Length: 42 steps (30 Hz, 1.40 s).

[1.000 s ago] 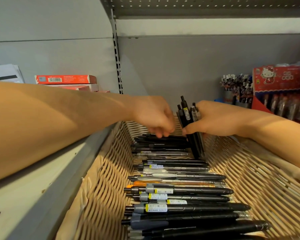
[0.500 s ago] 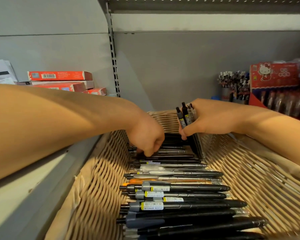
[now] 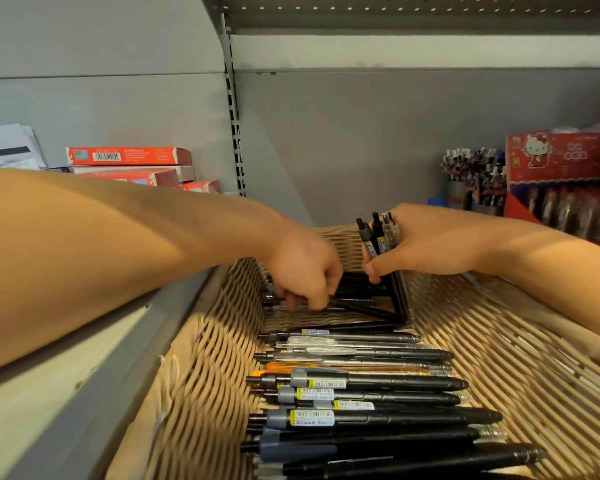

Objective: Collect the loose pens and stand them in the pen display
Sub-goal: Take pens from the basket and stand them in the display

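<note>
- A grey shop shelf holds a wicker basket full of loose pens
- The right hand grips a bunch of pens upright, ready to carry
- The left hand curls down, pinching another pen

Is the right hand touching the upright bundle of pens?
Touching. The head view shows the right hand with fingers curled round the bundle of pens.

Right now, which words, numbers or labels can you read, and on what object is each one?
None reads clearly.
Red boxes: barcode, print too small.
Pens in the basket: yellow barcode stickers, blurred.
Red carton: cartoon cat picture, characters unreadable.
</note>
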Available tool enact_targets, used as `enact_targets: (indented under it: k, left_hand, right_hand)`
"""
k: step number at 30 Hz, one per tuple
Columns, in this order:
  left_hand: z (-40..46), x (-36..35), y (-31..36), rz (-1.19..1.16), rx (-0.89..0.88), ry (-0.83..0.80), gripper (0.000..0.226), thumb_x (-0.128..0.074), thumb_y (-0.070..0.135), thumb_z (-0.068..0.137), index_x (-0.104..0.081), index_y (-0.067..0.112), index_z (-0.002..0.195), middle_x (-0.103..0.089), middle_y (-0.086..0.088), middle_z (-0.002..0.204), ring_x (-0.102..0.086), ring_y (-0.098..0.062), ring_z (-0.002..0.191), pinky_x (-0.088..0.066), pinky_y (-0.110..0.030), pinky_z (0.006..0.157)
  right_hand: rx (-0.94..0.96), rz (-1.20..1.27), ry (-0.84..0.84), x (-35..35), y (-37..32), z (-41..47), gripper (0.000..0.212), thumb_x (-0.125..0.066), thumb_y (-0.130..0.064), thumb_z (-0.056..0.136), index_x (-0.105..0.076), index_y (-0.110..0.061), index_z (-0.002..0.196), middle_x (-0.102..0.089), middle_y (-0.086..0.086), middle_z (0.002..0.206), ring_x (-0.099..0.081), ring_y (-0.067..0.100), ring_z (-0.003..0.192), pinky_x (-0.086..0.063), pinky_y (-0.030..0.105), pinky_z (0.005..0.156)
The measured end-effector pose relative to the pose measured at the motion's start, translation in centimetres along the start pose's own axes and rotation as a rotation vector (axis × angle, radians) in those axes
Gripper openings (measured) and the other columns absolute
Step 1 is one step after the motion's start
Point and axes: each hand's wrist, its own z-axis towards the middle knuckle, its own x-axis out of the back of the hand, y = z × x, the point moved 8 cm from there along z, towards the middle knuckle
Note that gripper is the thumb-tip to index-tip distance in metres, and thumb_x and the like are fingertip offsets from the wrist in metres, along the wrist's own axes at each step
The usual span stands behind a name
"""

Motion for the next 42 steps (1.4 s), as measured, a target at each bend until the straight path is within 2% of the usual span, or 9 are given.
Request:
enact_targets:
  k: [4, 8, 15, 17, 22, 28, 34, 39, 42]
  left_hand:
    - [-0.8, 4.7, 0.2, -0.24, -0.073, 0.404, 0.005, -0.067, 0.024, 0.089, -0.071, 0.026, 0.086, -0.065, 0.016, 0.057, -0.06, 0.003, 0.057, -0.045, -0.02, 0.062]
    - [-1.2, 5.8, -0.5, -0.45, -0.108, 0.55, 0.012, -0.076, 0.022, 0.083, -0.067, 0.03, 0.085, -0.074, 0.007, 0.072, -0.066, 0.001, 0.064, -0.053, -0.022, 0.065]
    - [-0.9, 4.8, -0.7, -0.672, -0.143, 0.448, 0.024, -0.075, 0.01, 0.085, -0.062, 0.017, 0.104, -0.077, 0.004, 0.082, -0.074, -0.009, 0.08, -0.06, -0.026, 0.073]
    - [-0.5, 3.7, -0.3, -0.466, -0.082, 0.313, 0.005, -0.066, 0.019, 0.093, -0.065, 0.018, 0.098, -0.077, 0.004, 0.083, -0.074, -0.009, 0.081, -0.058, -0.025, 0.074]
    - [-0.6, -1.9, 0.8, 0.058, -0.034, -0.175, 0.019, -0.059, 0.026, 0.098, -0.064, 0.022, 0.116, -0.069, 0.003, 0.104, -0.065, -0.018, 0.104, -0.052, -0.041, 0.098]
    - [-0.8, -2.9, 0.5, 0.184, 0.024, -0.284, 0.025, -0.055, 0.014, 0.098, -0.058, 0.014, 0.123, -0.067, -0.007, 0.112, -0.063, -0.023, 0.106, -0.051, -0.043, 0.099]
    - [-0.4, -2.9, -0.4, 0.095, 0.075, -0.257, 0.01, -0.058, 0.016, 0.098, -0.053, 0.024, 0.093, -0.061, -0.001, 0.092, -0.06, -0.015, 0.083, -0.053, -0.041, 0.091]
    - [0.1, -0.2, -0.2, -0.068, 0.041, -0.011, 0.01, -0.059, 0.023, 0.096, -0.063, 0.018, 0.104, -0.072, -0.006, 0.093, -0.066, -0.013, 0.077, -0.056, -0.04, 0.086]
    - [0.1, 2.3, -0.3, -0.195, 0.02, 0.193, 0.016, -0.062, 0.028, 0.095, -0.07, 0.017, 0.101, -0.067, 0.012, 0.06, -0.061, 0.002, 0.056, -0.053, -0.019, 0.058]
  right_hand:
    - [-0.015, 0.046, 0.023, 0.2, 0.2, 0.1, 0.017, -0.078, -0.027, 0.087, -0.066, -0.024, 0.076, -0.062, -0.017, 0.053, -0.057, -0.003, 0.047, -0.04, 0.01, 0.044]
    - [-0.031, 0.125, 0.055, 0.4, 0.0, -0.3, 0.017, -0.081, -0.031, 0.085, -0.074, -0.029, 0.1, -0.077, -0.009, 0.087, -0.073, 0.008, 0.081, -0.062, 0.03, 0.074]
    - [-0.058, 0.129, 0.141, 1.1, 0.1, -0.3, 0.012, -0.082, -0.032, 0.081, -0.075, -0.027, 0.09, -0.077, -0.003, 0.087, -0.071, 0.008, 0.078, -0.054, 0.027, 0.067]
    - [-0.05, 0.099, 0.102, 0.8, 0.1, -0.3, 0.008, -0.08, -0.026, 0.084, -0.075, -0.022, 0.088, -0.077, 0.0, 0.085, -0.072, 0.013, 0.078, -0.055, 0.03, 0.067]
    - [-0.03, 0.044, 0.008, 0.3, -0.5, -0.4, 0.017, -0.082, -0.028, 0.082, -0.077, -0.017, 0.093, -0.079, 0.003, 0.094, -0.074, 0.023, 0.093, -0.055, 0.05, 0.095]
    - [-0.015, -0.049, -0.084, -0.4, -0.6, -0.7, 0.025, -0.082, -0.033, 0.082, -0.075, -0.014, 0.096, -0.077, 0.008, 0.089, -0.072, 0.031, 0.087, -0.054, 0.055, 0.09]
    - [0.003, -0.081, -0.079, -0.6, -0.8, -0.6, 0.035, -0.077, -0.038, 0.086, -0.071, -0.005, 0.094, -0.071, 0.019, 0.087, -0.064, 0.029, 0.071, -0.047, 0.046, 0.07]
    - [-0.043, -0.081, -0.005, -0.1, -0.1, -0.2, 0.028, -0.076, -0.038, 0.086, -0.073, -0.011, 0.094, -0.076, 0.006, 0.082, -0.072, 0.022, 0.072, -0.054, 0.041, 0.068]
    - [-0.034, -0.047, 0.036, 0.2, 0.2, 0.1, 0.014, -0.077, -0.033, 0.086, -0.07, -0.02, 0.085, -0.066, -0.007, 0.063, -0.062, 0.008, 0.056, -0.045, 0.023, 0.053]
